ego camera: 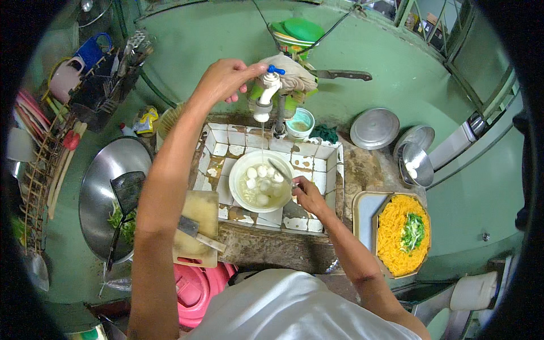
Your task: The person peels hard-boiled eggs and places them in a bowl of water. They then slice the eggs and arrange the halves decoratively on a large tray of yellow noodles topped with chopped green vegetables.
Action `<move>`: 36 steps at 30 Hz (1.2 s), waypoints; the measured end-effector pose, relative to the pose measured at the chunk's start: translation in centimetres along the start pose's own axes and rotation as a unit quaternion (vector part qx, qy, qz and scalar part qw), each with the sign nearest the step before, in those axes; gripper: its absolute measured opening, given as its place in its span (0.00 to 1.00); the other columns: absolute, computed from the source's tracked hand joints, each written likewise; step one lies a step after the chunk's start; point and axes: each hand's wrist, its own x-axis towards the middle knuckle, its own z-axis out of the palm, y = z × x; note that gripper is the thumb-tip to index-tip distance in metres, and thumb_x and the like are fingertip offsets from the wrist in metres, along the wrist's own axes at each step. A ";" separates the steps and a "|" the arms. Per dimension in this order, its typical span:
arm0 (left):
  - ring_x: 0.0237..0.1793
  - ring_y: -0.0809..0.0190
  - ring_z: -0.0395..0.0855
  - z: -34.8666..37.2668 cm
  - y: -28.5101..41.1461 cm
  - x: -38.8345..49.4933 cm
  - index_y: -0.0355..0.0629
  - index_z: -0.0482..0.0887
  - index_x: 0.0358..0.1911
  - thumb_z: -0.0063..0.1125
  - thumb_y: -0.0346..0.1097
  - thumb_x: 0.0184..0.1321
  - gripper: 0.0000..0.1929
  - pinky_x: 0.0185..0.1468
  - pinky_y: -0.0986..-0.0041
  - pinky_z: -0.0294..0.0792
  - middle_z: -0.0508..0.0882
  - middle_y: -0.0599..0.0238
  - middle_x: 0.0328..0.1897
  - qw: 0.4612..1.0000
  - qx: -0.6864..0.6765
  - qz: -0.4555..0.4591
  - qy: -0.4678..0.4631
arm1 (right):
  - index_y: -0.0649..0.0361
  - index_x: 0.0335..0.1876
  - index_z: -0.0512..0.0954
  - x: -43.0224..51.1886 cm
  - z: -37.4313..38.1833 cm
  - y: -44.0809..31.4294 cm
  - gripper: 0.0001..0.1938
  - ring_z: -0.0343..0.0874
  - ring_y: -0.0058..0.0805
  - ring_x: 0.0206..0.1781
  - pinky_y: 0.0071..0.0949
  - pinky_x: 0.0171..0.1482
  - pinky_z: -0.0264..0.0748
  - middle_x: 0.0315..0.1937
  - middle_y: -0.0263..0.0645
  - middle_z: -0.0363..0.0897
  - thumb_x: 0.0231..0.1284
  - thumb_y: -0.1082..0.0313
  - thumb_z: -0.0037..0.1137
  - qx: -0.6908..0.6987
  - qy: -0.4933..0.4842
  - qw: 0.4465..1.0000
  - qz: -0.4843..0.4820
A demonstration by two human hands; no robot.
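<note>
My left hand (pixel 229 80) reaches up to a white plastic faucet (pixel 267 91), its thumb and fingers at the blue handle (pixel 276 69). A thin stream of water falls from the spout into a white bowl (pixel 236 193), which stands in the tiled sink (pixel 313 168). Several peeled eggs (pixel 262 199) lie in cloudy water in the bowl. At the bowl's right rim my right hand (pixel 309 195) grips a knife (pixel 280 173) by its handle, the blade pointing up-left over the eggs.
Left of the sink are a wok (pixel 97 170) with a black turner and a cutting board (pixel 204 255) with a cleaver (pixel 208 242). On the right stand a tray of yellow noodles (pixel 391 229) with chopped greens, metal lids (pixel 375 128) and a metal bowl (pixel 418 163) holding white eggs.
</note>
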 end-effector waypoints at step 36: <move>0.17 0.64 0.73 2.4 6.4 3.7 0.45 0.75 0.23 0.51 0.60 0.61 0.24 0.23 0.67 0.69 0.76 0.66 0.18 0.958 0.155 -0.159 -0.182 | 0.60 0.56 0.74 -1.2 4.9 1.9 0.13 0.78 0.23 0.34 0.28 0.41 0.76 0.36 0.37 0.82 0.69 0.68 0.49 0.029 -0.048 0.998 0.028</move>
